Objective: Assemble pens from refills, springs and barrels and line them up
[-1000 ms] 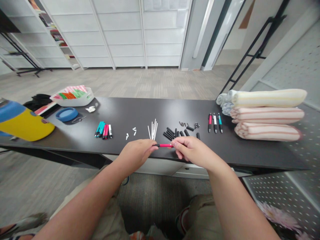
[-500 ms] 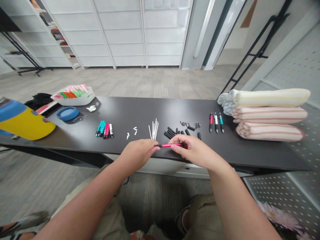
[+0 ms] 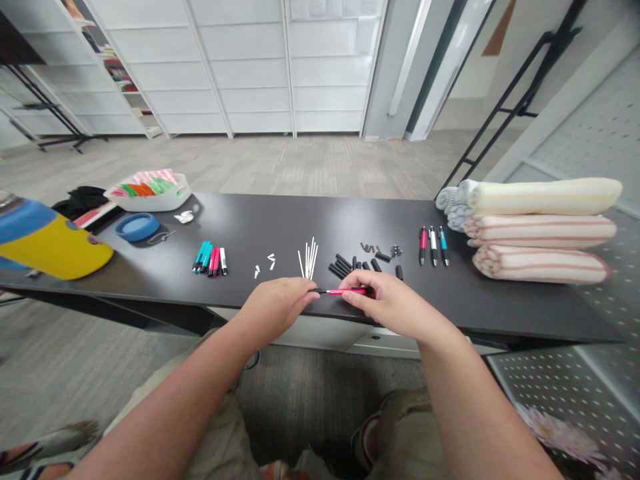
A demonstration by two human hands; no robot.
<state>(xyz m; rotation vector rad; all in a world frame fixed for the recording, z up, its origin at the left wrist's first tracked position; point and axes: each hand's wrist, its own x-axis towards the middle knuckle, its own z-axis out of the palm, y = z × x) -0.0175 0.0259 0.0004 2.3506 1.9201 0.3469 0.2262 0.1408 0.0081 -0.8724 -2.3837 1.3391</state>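
Observation:
Level over the front edge of the table, a pink pen lies between my two hands. My left hand is closed, pinching its black front end. My right hand closes its fingers around the pink barrel. A short pale stretch shows between the black part and the pink barrel. Just beyond my hands are white refill sticks, several black tubes, and small dark springs. Small white pieces lie to the left. My right fingers hide part of the pen and some tubes.
Pink, teal and white barrels lie to the left. Three whole pens stand in a row near rolled towels on the right. A white basket, a blue ring-shaped object and a yellow-blue bottle occupy the far left.
The pink barrel has shifted slightly right, away from the black front end, and a pale gap shows between them. Both hands stay nearly in place.

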